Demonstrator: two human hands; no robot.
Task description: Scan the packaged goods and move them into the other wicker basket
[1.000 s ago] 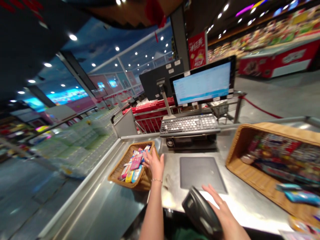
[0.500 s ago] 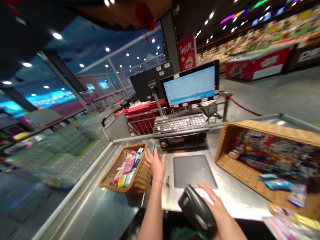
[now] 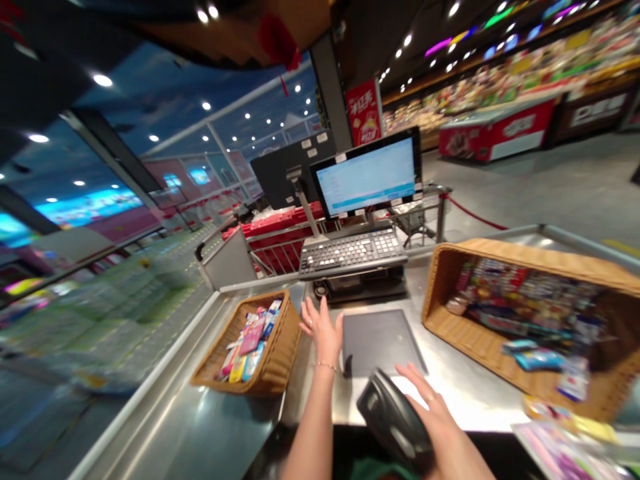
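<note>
My left hand [image 3: 324, 333] is held out over the metal counter with its fingers spread, and nothing is in it. It hovers between a wicker basket [image 3: 280, 363] of small colourful packets and a flat grey pad [image 3: 383, 340]. A black barcode scanner [image 3: 393, 417] is in my right hand [image 3: 440, 423], close to me at the counter's front edge. The fingers of that hand reach along the scanner's right side; its grip is partly hidden. Beside my left wrist a small dark curved shape [image 3: 349, 365] shows, too blurred to name.
A keyboard [image 3: 354, 252] and a lit monitor [image 3: 369, 175] stand behind the pad. On the right, a larger wicker basket [image 3: 465, 343] lies tipped with packaged goods inside. Loose packages [image 3: 565, 447] lie at the lower right. A shopping cart [image 3: 417, 213] stands beyond.
My left hand has moved right, away from the small basket and towards the grey pad, still open. The view has turned slightly right. The scanner stays in my right hand.
</note>
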